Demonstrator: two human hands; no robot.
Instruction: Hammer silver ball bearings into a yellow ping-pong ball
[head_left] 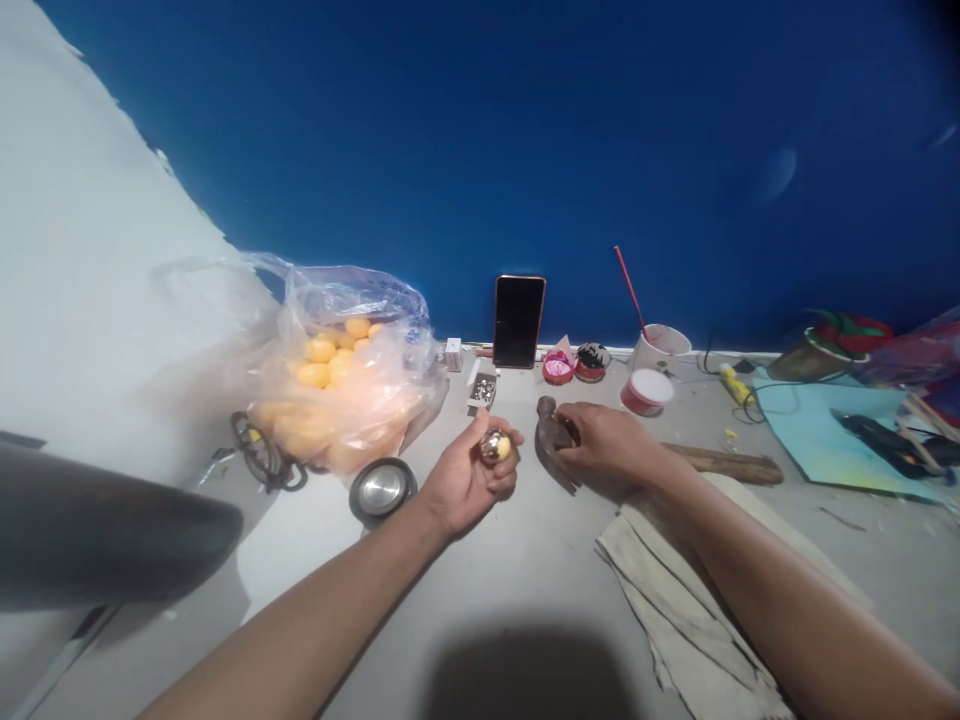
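My left hand [472, 475], palm up, has its fingers curled round a small yellow ball with shiny metal pieces on it [495, 446]. To its right, my right hand [600, 440] grips the head end of a hammer [550, 440] lying on the table. The wooden handle [724, 463] shows beyond my wrist. Behind my left hand sits a small open box of shiny metal pieces [482, 392]. A round metal dish with a dark rim [383, 489] lies left of my left wrist.
A clear plastic bag of yellow balls [341, 370] stands at the left. Along the blue wall are an upright phone [519, 322], small red tubs [558, 367], and a white cup with a red stick [660, 343]. A beige cloth [675, 600] lies under my right forearm.
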